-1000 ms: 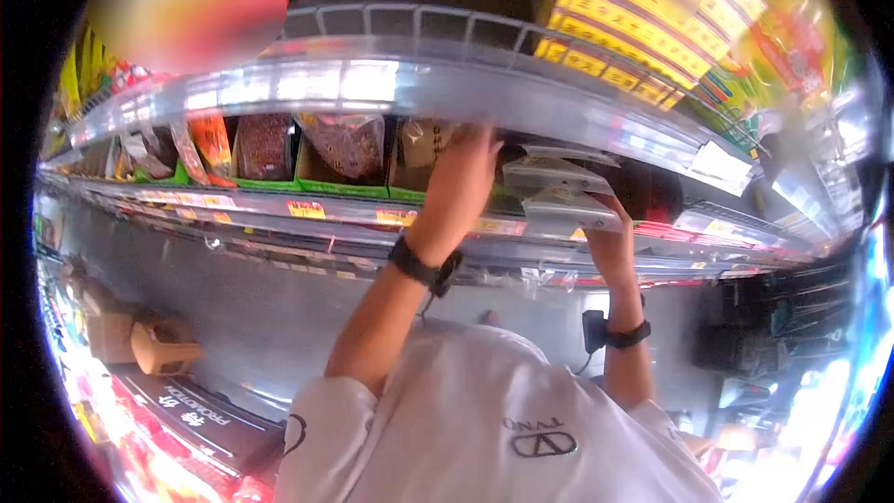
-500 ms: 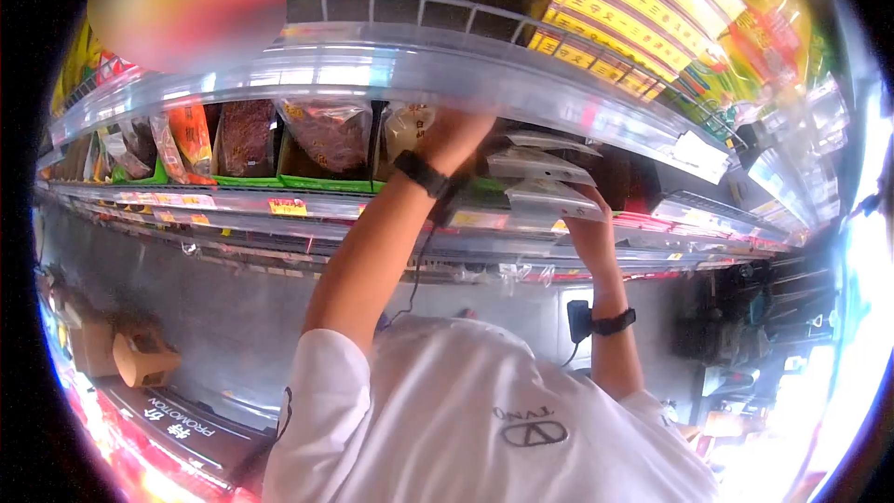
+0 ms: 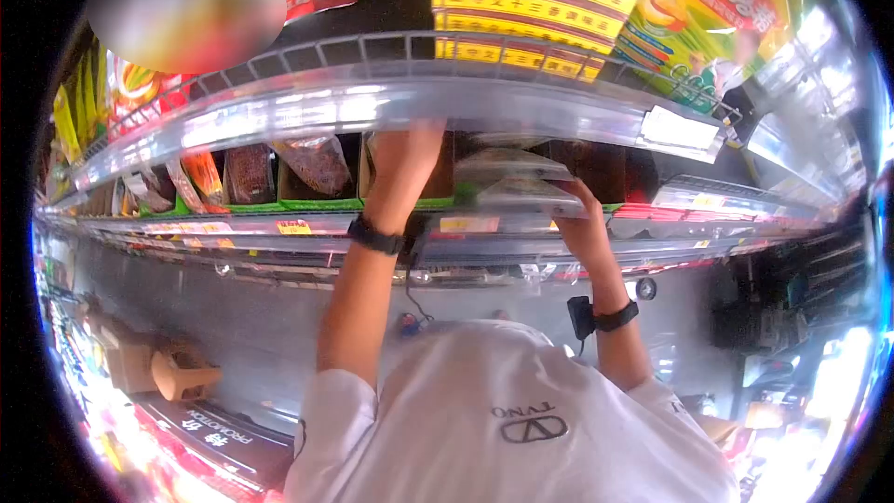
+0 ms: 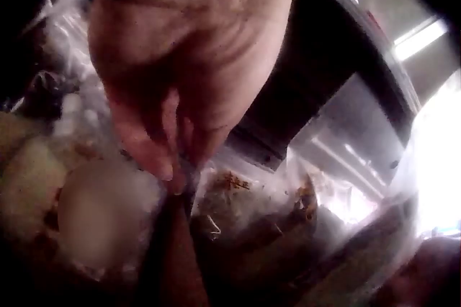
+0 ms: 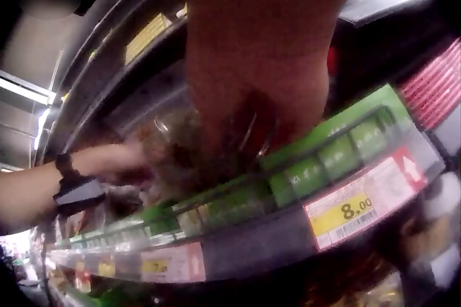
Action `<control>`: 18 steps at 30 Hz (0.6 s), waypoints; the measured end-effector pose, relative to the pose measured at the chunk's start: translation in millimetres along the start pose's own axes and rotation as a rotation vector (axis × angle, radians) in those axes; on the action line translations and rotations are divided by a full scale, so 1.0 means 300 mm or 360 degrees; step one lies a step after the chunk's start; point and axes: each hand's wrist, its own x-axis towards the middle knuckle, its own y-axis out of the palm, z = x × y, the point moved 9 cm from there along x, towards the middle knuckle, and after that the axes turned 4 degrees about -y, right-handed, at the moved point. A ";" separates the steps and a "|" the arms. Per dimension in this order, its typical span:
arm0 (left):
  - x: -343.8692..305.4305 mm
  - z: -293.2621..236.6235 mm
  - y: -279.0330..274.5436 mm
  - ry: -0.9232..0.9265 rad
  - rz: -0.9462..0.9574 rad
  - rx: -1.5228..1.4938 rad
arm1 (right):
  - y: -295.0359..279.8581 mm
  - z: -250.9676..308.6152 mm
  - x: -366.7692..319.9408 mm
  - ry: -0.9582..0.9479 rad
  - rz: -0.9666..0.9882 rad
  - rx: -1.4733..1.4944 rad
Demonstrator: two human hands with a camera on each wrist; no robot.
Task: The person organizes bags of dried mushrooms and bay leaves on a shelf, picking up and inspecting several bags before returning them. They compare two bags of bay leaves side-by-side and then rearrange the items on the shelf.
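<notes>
In the head view my left hand [image 3: 405,163] reaches under the upper shelf edge into a box. The left wrist view has its thumb and fingers meeting at the top edge of a brown cardboard divider [image 4: 184,256], with a clear bag with orange print [image 4: 252,195] to one side. My right hand [image 3: 582,219] holds the ends of several stacked clear packets [image 3: 531,200] at the lower shelf's front. Seen from the right wrist, that hand [image 5: 256,98] bends over the green-fronted box row, its fingertips partly hidden in shadow.
Yellow boxes [image 3: 535,0] and a green-yellow bag [image 3: 698,14] stand above, behind a wire rail. Bagged dry goods [image 3: 250,175] sit in green-edged boxes on the left. A price label [image 5: 348,210] fronts the lower shelf. Behind is a brown carton [image 3: 184,373].
My left hand has shifted left along the boxes and now covers the pale bag's box. The right hand keeps hold of the packets. The head view has turned, bringing the yellow boxes nearer the middle.
</notes>
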 end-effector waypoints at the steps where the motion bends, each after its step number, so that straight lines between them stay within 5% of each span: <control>1: -0.016 -0.009 -0.021 -0.0114 0.0102 -0.0017 | 0.005 -0.021 -0.010 0.0033 -0.0011 0.0056; 6: -0.096 -0.043 0.074 0.0041 0.0431 -0.0237 | 0.024 -0.063 -0.026 0.0088 0.0068 0.0197; 7: -0.085 -0.055 0.080 -0.0276 0.0697 -0.0161 | 0.021 -0.062 -0.028 0.0037 0.0040 0.0115; 11: -0.056 -0.090 0.108 0.0097 0.0352 -0.0124 | 0.004 -0.032 -0.045 -0.0087 -0.0154 -0.0051; 14: -0.030 -0.028 0.174 0.0036 0.0414 -0.0045 | -0.012 0.031 -0.023 -0.0071 -0.0034 -0.0001; 18: 0.010 0.033 0.179 0.0080 0.0090 0.0040 | -0.005 0.044 -0.016 -0.0190 -0.0003 -0.0029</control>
